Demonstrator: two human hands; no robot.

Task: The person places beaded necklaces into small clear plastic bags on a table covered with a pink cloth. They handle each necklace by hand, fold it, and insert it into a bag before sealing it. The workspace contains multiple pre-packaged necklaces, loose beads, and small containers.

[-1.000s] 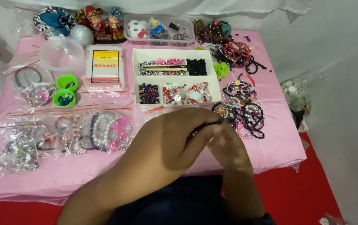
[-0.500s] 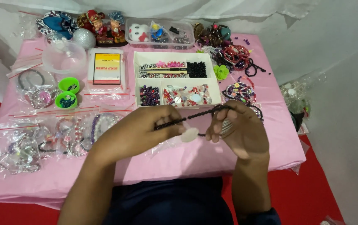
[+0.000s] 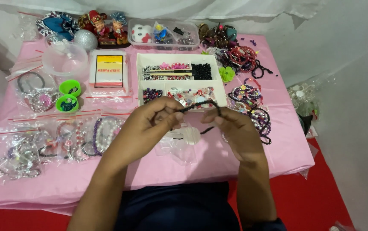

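The hands have come apart since a moment ago, when they were bunched close together low over the table (image 3: 235,167). Now a dark bead string (image 3: 199,104) is pulled out between them, so the string looks ready to be worked on along its length. It is held up in the air, just in front of the white tray (image 3: 179,57) of beads. The left hand (image 3: 149,122) pinches one end with fingers curled tight around it. The right hand (image 3: 235,128) pinches the other end between thumb and fingertips, and a bit of string hangs down from it. Both wrists are lifted, with the arms reaching forward from the body. Under the hands lies a clear bag (image 3: 179,147). Bagged bracelets (image 3: 81,137) lie to the left, and a loose pile of bracelets (image 3: 252,107) sits to the right.
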